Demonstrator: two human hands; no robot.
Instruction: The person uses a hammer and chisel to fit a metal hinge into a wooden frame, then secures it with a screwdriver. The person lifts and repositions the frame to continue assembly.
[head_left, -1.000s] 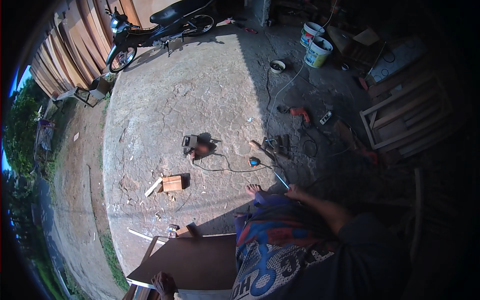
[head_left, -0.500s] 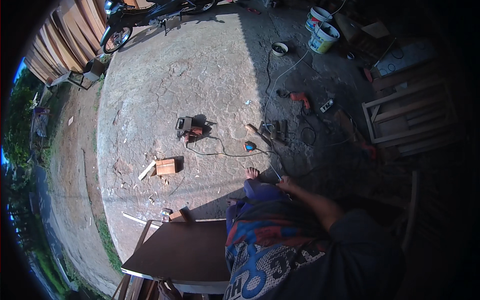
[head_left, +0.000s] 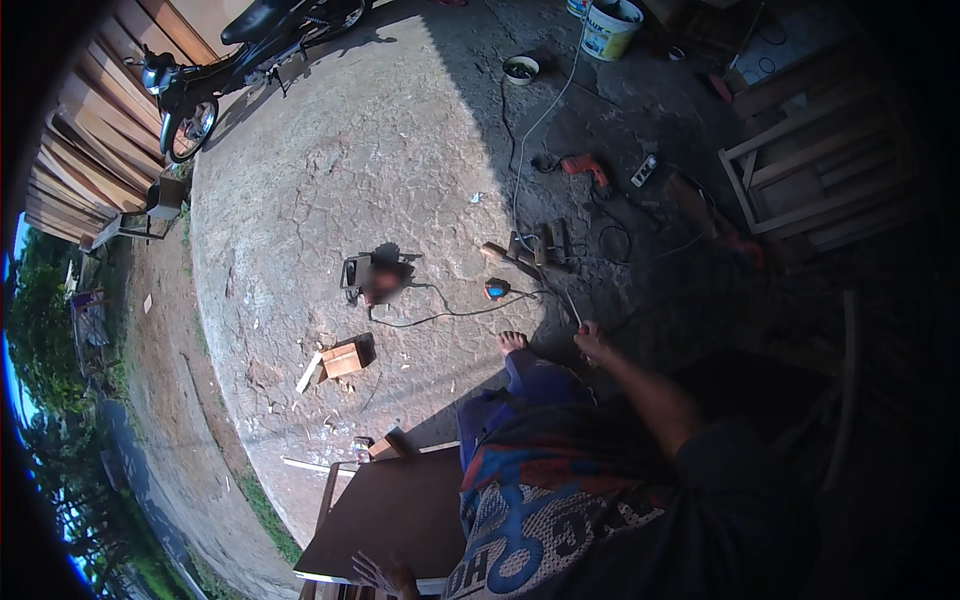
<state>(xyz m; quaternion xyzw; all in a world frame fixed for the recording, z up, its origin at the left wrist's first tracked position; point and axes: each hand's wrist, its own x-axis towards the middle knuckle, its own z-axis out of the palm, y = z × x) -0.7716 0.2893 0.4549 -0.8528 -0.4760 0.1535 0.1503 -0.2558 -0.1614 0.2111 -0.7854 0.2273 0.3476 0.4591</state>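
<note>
A large dark brown panel [head_left: 385, 505] with a pale edge lies beside me at the lower left. My left hand [head_left: 388, 575] rests at its near edge, fingers spread over the top face and holding nothing. Out in front of my right knee, my right hand [head_left: 594, 344] is closed round a slim hand tool [head_left: 573, 308]. Its thin, light shaft points up and away; the fist hides its handle, and I cannot tell its exact kind. Beyond it lie a wooden mallet-like piece [head_left: 505, 258] and several short dark blocks [head_left: 550, 243].
A corded power tool [head_left: 382, 280], a blue-and-orange round object [head_left: 495, 289] and wood offcuts [head_left: 342, 360] lie on the concrete. Farther right are a red drill [head_left: 585, 168], a power strip [head_left: 645, 170] and a wooden frame [head_left: 800, 180]. A motorcycle [head_left: 230, 75] stands at the far left.
My left hand has come from the panel's near edge up onto its top face, fingers spreading. My right hand, still gripping the tool, has risen slightly and shifted right. The whole view has tilted.
</note>
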